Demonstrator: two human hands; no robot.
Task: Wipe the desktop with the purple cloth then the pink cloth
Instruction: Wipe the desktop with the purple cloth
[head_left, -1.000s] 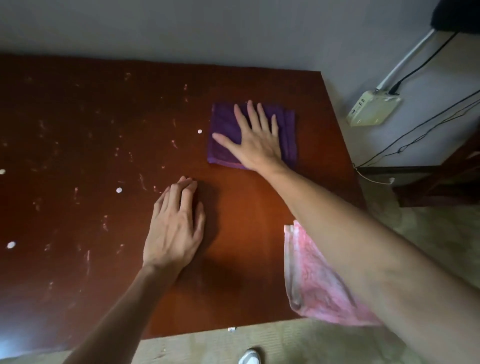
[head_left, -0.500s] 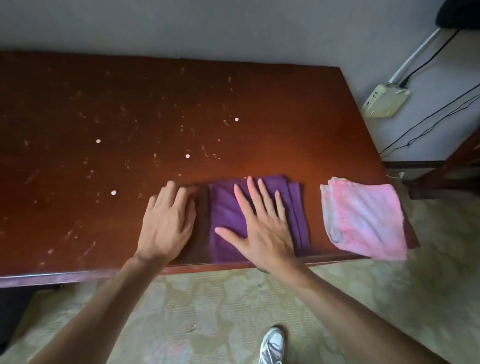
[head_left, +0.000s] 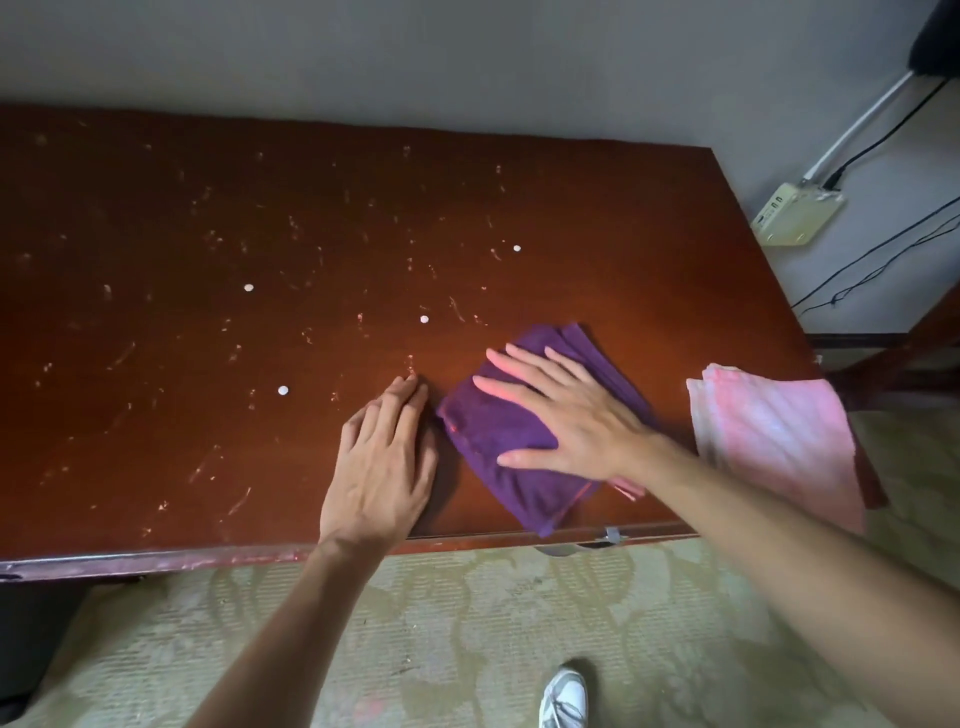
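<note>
A folded purple cloth (head_left: 511, 480) lies on the dark red-brown desktop (head_left: 260, 218) near its front edge, turned at an angle. My right hand (head_left: 563, 413) presses flat on it, fingers spread and pointing left. My left hand (head_left: 382, 460) rests flat on the bare wood just left of the cloth, fingers together, holding nothing. A folded pink cloth (head_left: 774, 441) sits at the desk's front right corner, partly hanging over the edge. Pale scuffs and a few small white dots (head_left: 282, 391) mark the wood to the left and behind the hands.
A grey wall runs behind the desk. To the right, a cream power box (head_left: 795, 215) with black cables sits on the wall, and a dark wooden frame (head_left: 914, 348) stands beside the desk. Patterned carpet and a white shoe (head_left: 563, 699) are below the front edge.
The purple cloth under my right hand came from the far right of the desk to the front edge, then slid a little and turned at an angle. My left hand stayed flat beside it.
</note>
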